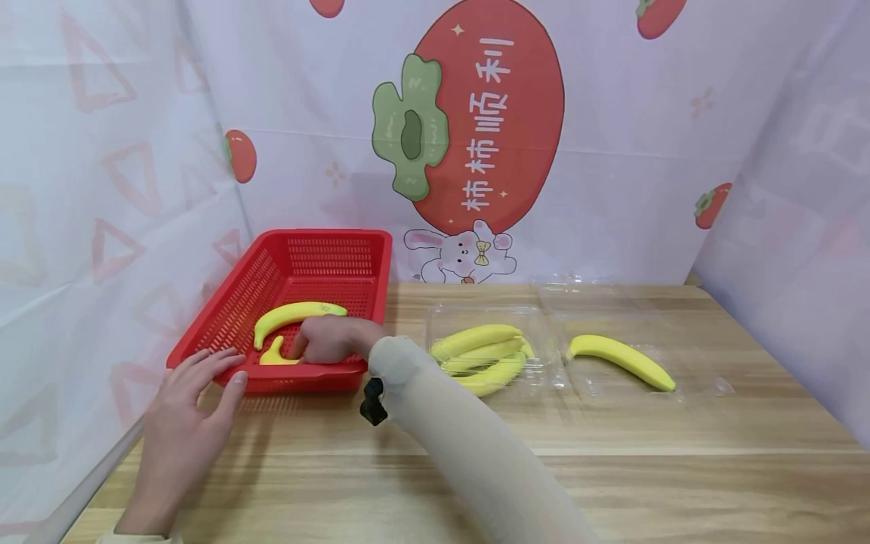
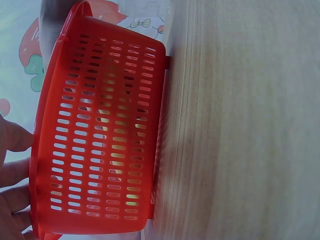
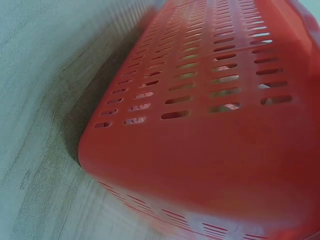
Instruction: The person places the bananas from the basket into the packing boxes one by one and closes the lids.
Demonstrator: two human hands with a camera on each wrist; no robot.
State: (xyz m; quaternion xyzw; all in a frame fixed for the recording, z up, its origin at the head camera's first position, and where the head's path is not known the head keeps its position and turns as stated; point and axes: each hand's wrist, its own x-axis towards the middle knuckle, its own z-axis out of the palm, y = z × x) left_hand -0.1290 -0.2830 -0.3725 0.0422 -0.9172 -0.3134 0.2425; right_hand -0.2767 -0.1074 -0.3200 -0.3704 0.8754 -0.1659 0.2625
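Observation:
A red slotted basket (image 1: 381,264) stands on the left of the table. My right hand (image 1: 329,338) reaches over its front rim, fingers bent down round a yellow banana (image 1: 275,353) near the front wall; the fingertips are hidden behind the rim. Another banana (image 1: 299,311) lies just behind that hand. My left hand (image 1: 190,415) rests its loosely spread fingers at the basket's front left corner. In the left wrist view, the fingers (image 2: 15,172) touch the rim, and yellow shows through the slots. The right wrist view is filled mostly by the basket's outer wall (image 3: 165,155).
Right of the basket stands a clear plastic box (image 1: 544,332) holding several bananas (image 1: 482,351). Beside it, a single banana (image 1: 621,359) lies in a clear tray-like part (image 1: 693,378). Printed cloth (image 1: 612,113) encloses the wooden table (image 1: 646,468) at the back and sides.

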